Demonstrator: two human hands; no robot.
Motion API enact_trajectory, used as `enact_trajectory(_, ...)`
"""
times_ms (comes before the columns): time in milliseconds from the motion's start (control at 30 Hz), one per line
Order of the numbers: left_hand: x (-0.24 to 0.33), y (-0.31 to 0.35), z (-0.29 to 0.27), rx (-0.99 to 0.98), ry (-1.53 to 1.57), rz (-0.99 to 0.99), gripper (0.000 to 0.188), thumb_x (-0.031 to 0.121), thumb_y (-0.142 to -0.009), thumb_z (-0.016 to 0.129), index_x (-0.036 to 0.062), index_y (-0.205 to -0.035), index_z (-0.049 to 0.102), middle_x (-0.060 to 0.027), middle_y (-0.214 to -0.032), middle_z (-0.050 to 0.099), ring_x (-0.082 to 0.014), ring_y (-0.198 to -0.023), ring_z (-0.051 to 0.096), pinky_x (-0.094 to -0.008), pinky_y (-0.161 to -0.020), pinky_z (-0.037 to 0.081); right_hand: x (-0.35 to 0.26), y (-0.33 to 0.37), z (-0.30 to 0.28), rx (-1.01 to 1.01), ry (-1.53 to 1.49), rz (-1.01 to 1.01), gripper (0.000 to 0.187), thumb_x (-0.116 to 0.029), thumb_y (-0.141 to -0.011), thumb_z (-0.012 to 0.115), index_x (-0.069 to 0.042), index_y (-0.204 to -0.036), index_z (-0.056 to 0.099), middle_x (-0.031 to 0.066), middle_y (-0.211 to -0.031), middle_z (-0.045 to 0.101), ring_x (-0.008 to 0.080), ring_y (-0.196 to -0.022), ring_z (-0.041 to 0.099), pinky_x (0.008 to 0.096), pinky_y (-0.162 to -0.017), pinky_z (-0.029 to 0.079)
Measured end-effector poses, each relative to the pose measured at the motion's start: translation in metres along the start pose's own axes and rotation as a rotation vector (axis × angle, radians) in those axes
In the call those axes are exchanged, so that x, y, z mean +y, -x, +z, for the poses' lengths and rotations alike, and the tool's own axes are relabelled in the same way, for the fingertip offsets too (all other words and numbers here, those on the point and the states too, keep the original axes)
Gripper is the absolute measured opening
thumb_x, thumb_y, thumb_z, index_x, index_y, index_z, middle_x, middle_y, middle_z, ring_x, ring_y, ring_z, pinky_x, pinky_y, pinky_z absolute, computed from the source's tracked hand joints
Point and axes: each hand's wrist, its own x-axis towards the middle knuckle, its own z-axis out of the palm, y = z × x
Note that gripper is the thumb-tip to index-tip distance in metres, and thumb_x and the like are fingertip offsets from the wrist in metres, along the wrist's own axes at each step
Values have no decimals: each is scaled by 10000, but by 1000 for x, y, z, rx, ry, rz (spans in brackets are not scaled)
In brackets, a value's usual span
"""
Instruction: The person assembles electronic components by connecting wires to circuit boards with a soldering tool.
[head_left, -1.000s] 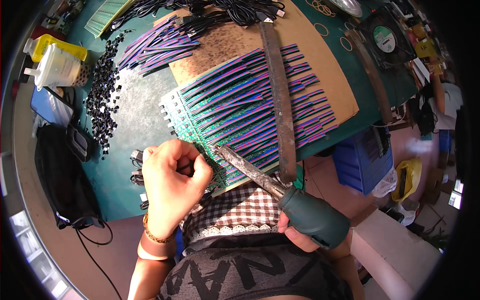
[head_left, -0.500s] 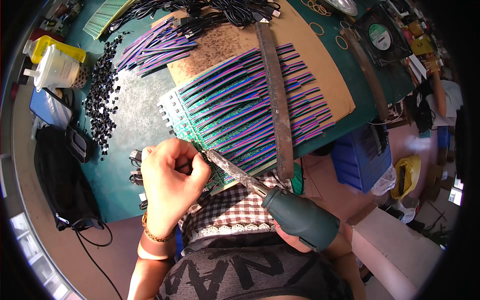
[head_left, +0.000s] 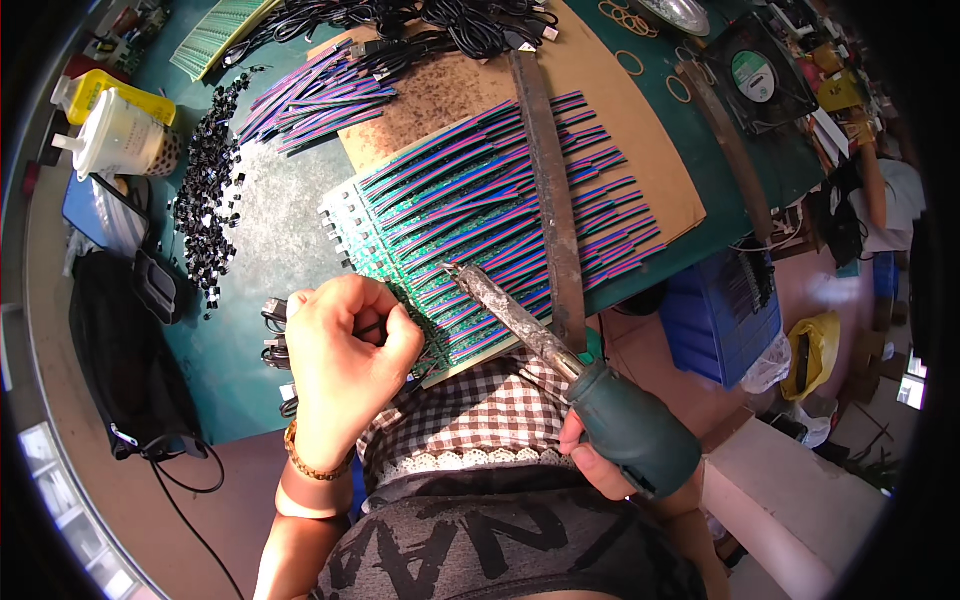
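My right hand (head_left: 598, 468) grips the dark green handle of a soldering iron (head_left: 640, 430). The iron's crusted metal shaft slants up-left, its tip over the ribbon wires near the left part of a green circuit board panel (head_left: 345, 215). Closed in a pinch, my left hand (head_left: 350, 350) is at the panel's lower left edge. Something dark shows within its curled fingers, but I cannot make out what it is. Rows of multicoloured ribbon wires (head_left: 470, 205) lie across the panel, with a rusty metal bar (head_left: 548, 190) lying over them.
Loose ribbon wires (head_left: 310, 100) and bundled black cables (head_left: 470, 22) lie at the back. Small black parts (head_left: 205, 200) are heaped on the left, near a lidded drink cup (head_left: 120, 135). A fan (head_left: 755, 78) stands back right, and a blue crate (head_left: 710, 320) is below the table's right edge.
The soldering iron has moved right and its tip up, away from my left fingers to over the wires. My left hand has hardly moved; it remains pinched.
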Motion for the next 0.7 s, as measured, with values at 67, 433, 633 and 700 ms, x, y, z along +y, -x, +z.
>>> enact_trajectory(67,1,0,-1,3,-16,9,134,52,-657,659,64,-605,537,-11,-476,459,-155,-437,449,-295,-600,353,-1,-2,-1,44,181,-87,120,-76,-795,626,0,-882,595,78,-782,603,158,-679,582,275,-642,482)
enact_trajectory(433,-1,-2,0,-8,3,-3,128,58,-659,656,70,-608,540,-5,-482,457,-159,-445,445,-309,-617,345,4,-2,7,53,42,-8,80,-10,-767,607,3,-844,594,88,-768,592,166,-685,574,278,-621,471)
enact_trajectory(633,6,-1,-16,-96,-178,178,133,59,-702,658,93,-696,529,1,-546,468,-193,-484,452,-319,-642,341,2,-6,7,62,113,-117,42,-10,-748,607,10,-785,604,88,-712,588,170,-620,561,277,-568,456)
enact_trajectory(700,16,-9,-29,-195,-225,307,136,43,-710,695,31,-772,574,-86,-682,516,-246,-619,505,-348,-632,424,8,0,18,197,57,-171,47,-12,-747,610,14,-786,606,87,-700,585,170,-605,555,277,-555,452)
